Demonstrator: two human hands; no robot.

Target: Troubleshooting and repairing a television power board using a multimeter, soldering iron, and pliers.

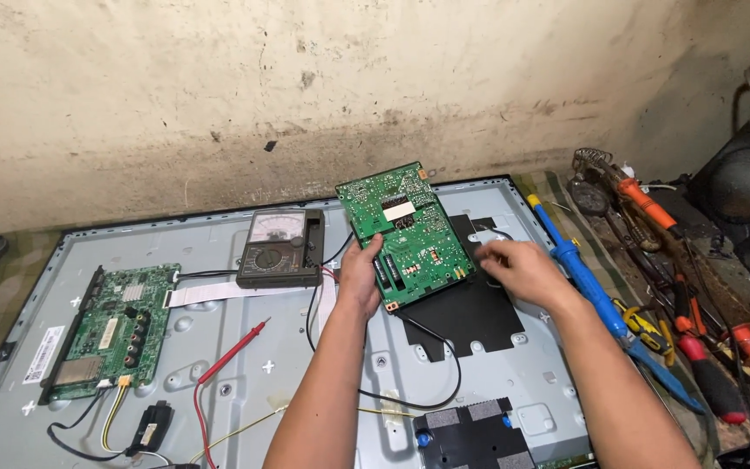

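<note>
Head view: we see the large grey sheet-metal rear panel (245, 382) of a flat screen lying face down, and we place everything else relative to it. Above its upper centre, the left hand (360, 276) clamps the lower left edge of a green rectangular circuit board (406, 233), thumb on the upper face and the remaining fingers hidden beneath. The board is tilted, its far end raised off the panel. The right hand (523, 271) hovers just right of the board's lower right edge, over a black insulating sheet (470, 308) that lies on the panel; its fingers are loosely curled and slightly apart, and we cannot tell whether the fingertips touch the board.

On the panel, just left of the board, stands a black analogue multimeter (279, 248). Its red probe (232, 351) lies on the panel's centre, below the meter. A second green circuit board (115, 330) is mounted at the panel's left side. Beyond the panel's right edge lies a blue-handled soldering iron (583, 274) beside assorted hand tools (696, 330).
</note>
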